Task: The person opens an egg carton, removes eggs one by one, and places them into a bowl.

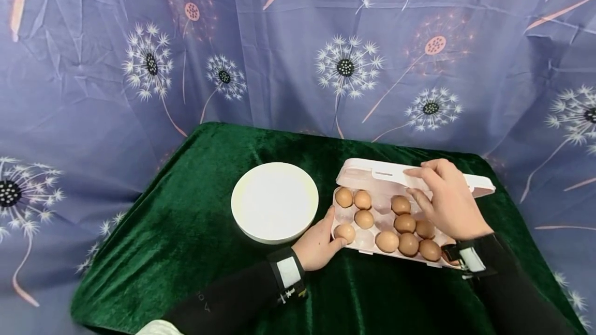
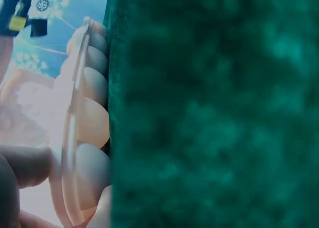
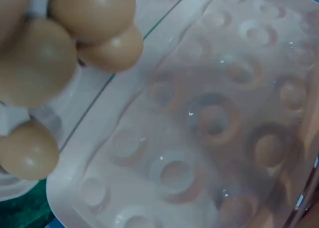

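Observation:
A pale pink plastic egg carton with brown eggs lies on the right part of the table, some of its cups without an egg. My left hand grips the left end of the carton, thumb along the near corner. The hinged lid stands raised at the far side. My right hand reaches over the eggs and pinches the lid's edge near its slotted tab. The left wrist view has a row of eggs along the carton's rim. Dimples on the lid fill much of the right wrist view.
Left of the carton, a round white dish stands close to my left hand. Dark green velvety cloth covers the table. Behind and beside it hangs a blue-purple curtain with a dandelion print.

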A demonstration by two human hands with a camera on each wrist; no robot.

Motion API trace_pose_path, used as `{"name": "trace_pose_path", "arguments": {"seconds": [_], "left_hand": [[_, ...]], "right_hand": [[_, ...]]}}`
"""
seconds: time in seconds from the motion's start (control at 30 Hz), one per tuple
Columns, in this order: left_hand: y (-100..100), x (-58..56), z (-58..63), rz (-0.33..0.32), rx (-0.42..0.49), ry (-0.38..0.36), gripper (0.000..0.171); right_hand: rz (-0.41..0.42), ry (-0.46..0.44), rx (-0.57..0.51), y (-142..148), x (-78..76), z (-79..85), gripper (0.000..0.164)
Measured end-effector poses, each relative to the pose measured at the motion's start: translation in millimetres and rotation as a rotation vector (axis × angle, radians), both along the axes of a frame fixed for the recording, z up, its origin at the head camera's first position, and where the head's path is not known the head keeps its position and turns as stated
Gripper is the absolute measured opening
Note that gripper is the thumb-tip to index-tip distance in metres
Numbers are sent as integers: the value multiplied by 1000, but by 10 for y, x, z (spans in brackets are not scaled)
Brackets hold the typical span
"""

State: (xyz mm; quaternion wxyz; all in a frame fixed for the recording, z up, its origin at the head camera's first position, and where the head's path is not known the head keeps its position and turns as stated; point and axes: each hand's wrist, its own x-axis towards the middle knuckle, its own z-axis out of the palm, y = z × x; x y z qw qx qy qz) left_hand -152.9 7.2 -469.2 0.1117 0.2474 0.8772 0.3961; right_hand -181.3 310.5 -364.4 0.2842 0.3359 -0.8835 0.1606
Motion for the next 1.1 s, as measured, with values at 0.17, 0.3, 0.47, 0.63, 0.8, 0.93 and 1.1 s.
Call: {"name": "trace_pose_path", "arguments": {"seconds": [0.17,0.3,0.47,0.63,0.8,0.93,1.1], "left_hand": [[10,-3,-9,9,-11,3,80],[20,-8,-22,15,-11,-1,80],[26,-16,-38,14,-2,-9,80],[25,-23,-59,3,5,11,80],[32,-25,-56,0,10,15,80],[30,-13,-47,-7,5,10,79],[7,-11,-41,-2,-12,10,79]], "right_hand": [[-24,1,-13,12,-251,70,51],[-52,32,-26,12,-487,93,43],[-123,58,5,1,-764,41,45],[-242,-56,111,-3,-934,-82,63],[-382,-362,249,-24,-1019,-265,77],[-397,-618,346,-39,-1040,-379,76],[-311,-880,418,-64,-1076,-447,71]]}}
